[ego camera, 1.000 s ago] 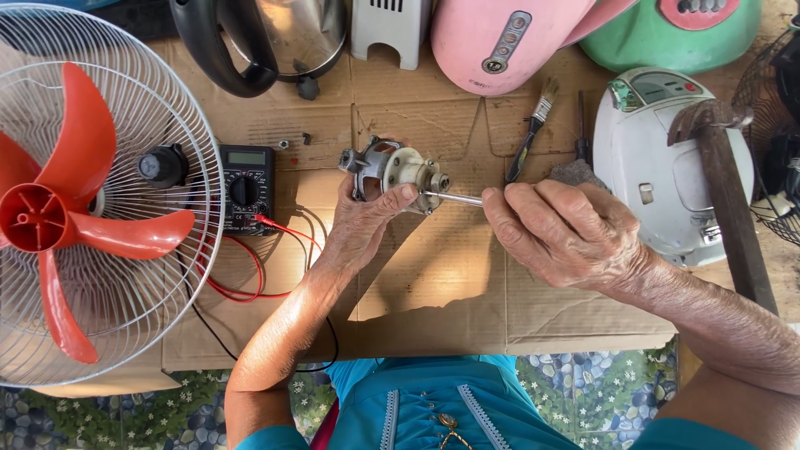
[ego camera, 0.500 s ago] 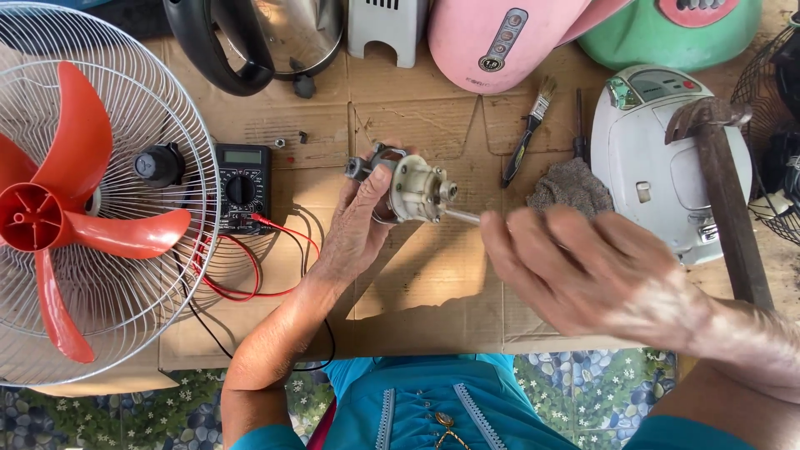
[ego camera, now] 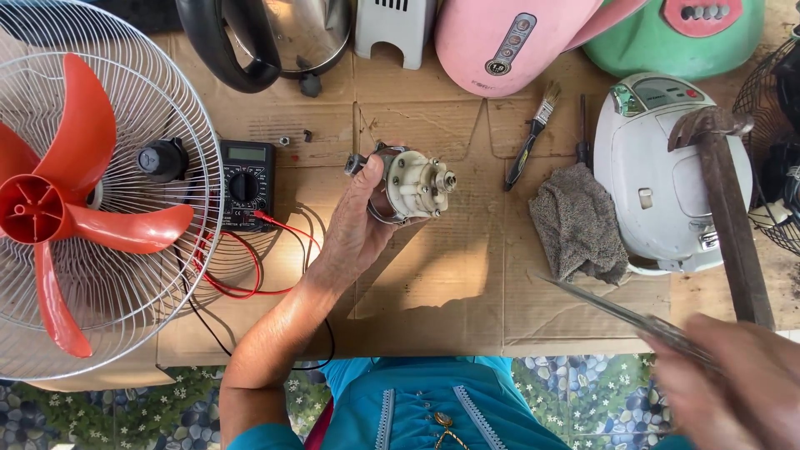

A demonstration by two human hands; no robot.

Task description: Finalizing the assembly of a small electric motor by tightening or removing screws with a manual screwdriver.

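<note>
At centre, my left hand (ego camera: pixel 354 237) grips motor (ego camera: pixel 412 185); right hand (ego camera: pixel 733 383), near-right, blurred, holds rod (ego camera: pixel 617 315); refitting needs alignment.

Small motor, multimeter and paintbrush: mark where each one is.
small motor (ego camera: pixel 414 183), head view, on its pale front housing, held in the left hand.
multimeter (ego camera: pixel 246 185), head view, on its round dial.
paintbrush (ego camera: pixel 527 150), head view, on the dark handle.

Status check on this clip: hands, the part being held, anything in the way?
Left hand grips small cream-and-metal fan motor above cardboard sheet. Right hand, blurred, holds thin metal rod apart from motor. Nothing between them; grey rag lies nearby.
</note>
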